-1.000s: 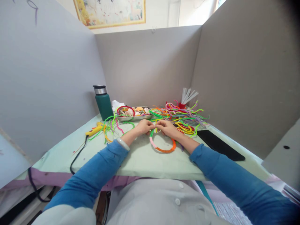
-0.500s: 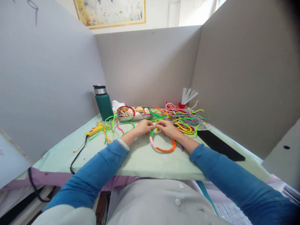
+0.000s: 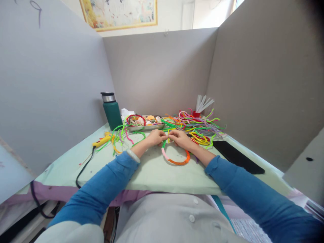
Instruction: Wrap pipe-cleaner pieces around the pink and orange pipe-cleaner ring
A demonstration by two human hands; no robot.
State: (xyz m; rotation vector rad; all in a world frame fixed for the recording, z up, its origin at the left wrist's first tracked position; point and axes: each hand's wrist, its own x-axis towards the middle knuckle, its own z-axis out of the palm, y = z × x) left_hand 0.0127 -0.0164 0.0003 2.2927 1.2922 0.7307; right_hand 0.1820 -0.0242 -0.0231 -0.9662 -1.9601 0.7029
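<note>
A ring wrapped in pipe cleaner, with green, pink and orange stretches, hangs below my hands over the middle of the table. My left hand pinches the ring near its green part at the top left. Close beside it, my right hand has its fingertips closed on a yellow pipe cleaner at the top of the ring. The two sets of fingertips almost meet. The exact grip point and the ring's upper right are partly hidden by my fingers.
Behind my hands lie a metal tray of small decorations and a heap of coloured pipe cleaners. To the left are a green bottle and a yellow glue gun with its cord. White sticks stand in a red cup; a black pad lies right.
</note>
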